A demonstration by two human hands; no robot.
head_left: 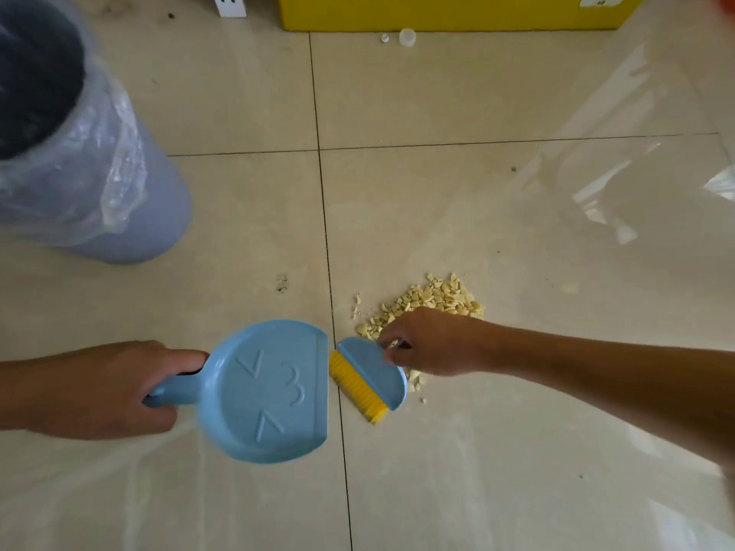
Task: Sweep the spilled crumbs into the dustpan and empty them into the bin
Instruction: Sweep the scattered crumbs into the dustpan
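- Your left hand (99, 387) is curled round the handle of the blue dustpan (270, 391). Your right hand (433, 344) pinches the back of the small brush (370, 375) with its fingers bent over it.
- The crumbs (433, 298) lie in a loose heap on the floor just right of the tile joint, partly hidden under your right hand. The pan looks empty.
- The yellow bristles sit between the pan's lip and the heap, so I'd carry the brush to the far side of the pile and draw it toward the pan in short strokes.
- Press the lip flat to the tile (I cannot tell whether it touches now), or bits will slide under.
- Go gently, since these chunky pieces would likely skitter.
- The bin (159, 216), lined with a clear bag, stands well apart to your upper left.
- Count: two hands, one dustpan, one brush, one bin and one heap of crumbs, too many to number.
- Strays lie on both sides of the heap.
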